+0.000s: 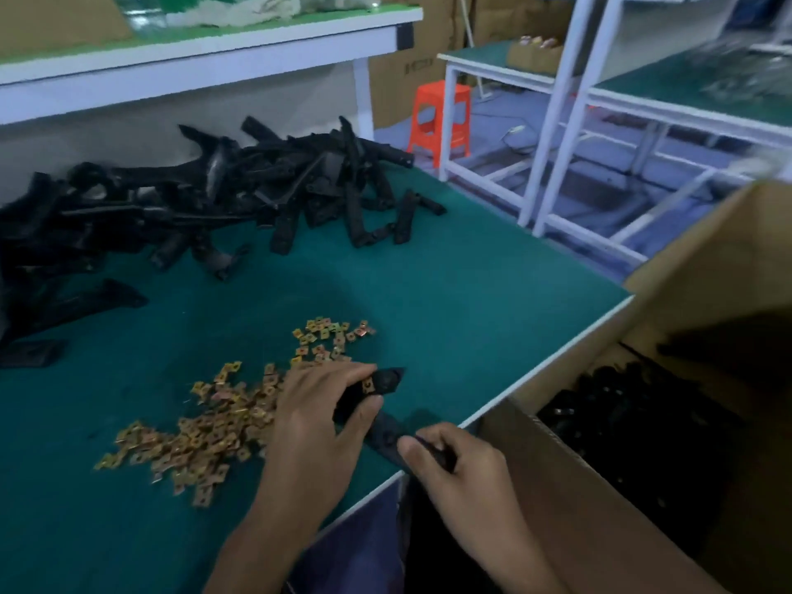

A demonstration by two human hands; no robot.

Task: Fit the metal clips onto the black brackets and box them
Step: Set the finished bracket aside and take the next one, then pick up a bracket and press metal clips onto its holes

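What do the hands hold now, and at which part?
One black bracket. The left hand grips its far end, beside a metal clip; the right hand pinches its near end.

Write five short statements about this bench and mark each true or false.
1. The left hand and the right hand both hold one black bracket. True.
2. The loose metal clips lie inside the cardboard box. False: they are heaped on the green mat, left of the hands.
3. The cardboard box already holds black parts. True.
4. The stool beyond the bench is blue. False: it is orange.
5. A gold clip sits on the held bracket by the left thumb. True.
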